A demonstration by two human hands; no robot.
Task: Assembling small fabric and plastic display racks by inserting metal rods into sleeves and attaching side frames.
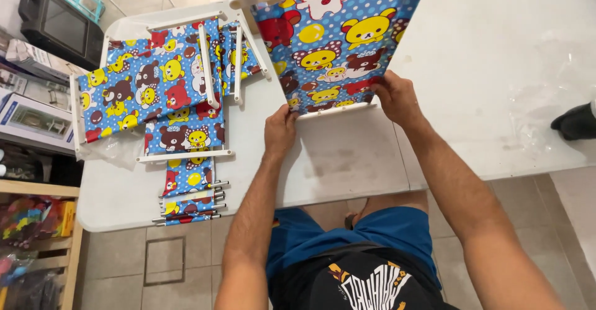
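Observation:
A blue cartoon-bear fabric panel (329,43) stretched on a white plastic frame stands tilted on the white table (496,49). My left hand (279,130) grips its lower left corner at the white bottom bar. My right hand (396,95) holds the lower right corner of the same panel. To the left lie more panels of the same fabric (149,89) with white rods, spread flat. Below them rests a bundle of folded fabric strips with metal pins (189,195).
A dark monitor-like box (59,27) and cardboard boxes (34,114) stand at the far left. A wooden shelf with colourful items (37,223) is at lower left. A black object (574,122) sits at the table's right edge. Tiled floor lies below.

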